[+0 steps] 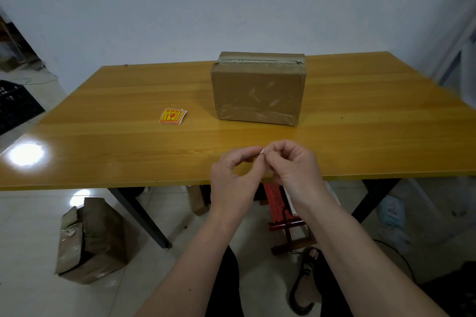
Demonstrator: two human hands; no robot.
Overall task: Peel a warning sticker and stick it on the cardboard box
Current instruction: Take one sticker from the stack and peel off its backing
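- I see my left hand point(233, 177) and right hand point(291, 166) brought together fingertip to fingertip over the near edge of the table point(103, 152), pinched on a small sticker point(262, 151) between them.
- Only a pale sliver of that sticker shows above the fingers; its printed face is hidden, and I cannot tell whether the backing has started to come away.
- Both thumbs and forefingers are closed on the sliver, the other fingers curled loosely; which hand holds which layer I cannot make out.
- Beyond the grip, a little to its right, the cardboard box point(258, 90) stands on the table, taped, with pale scuffs on its near face. It is well apart from my hands.
- Beyond and to the left of the grip lies a small stack of warning stickers point(172, 116), yellow and red, slightly fanned; the print is too small to read.
- Below the grip, under the table, something red point(274, 198) is partly hidden by my wrists.
- Down to the left of the grip a second, battered carton point(92, 239) sits on the floor.
- A glare spot whitens the table's left corner.
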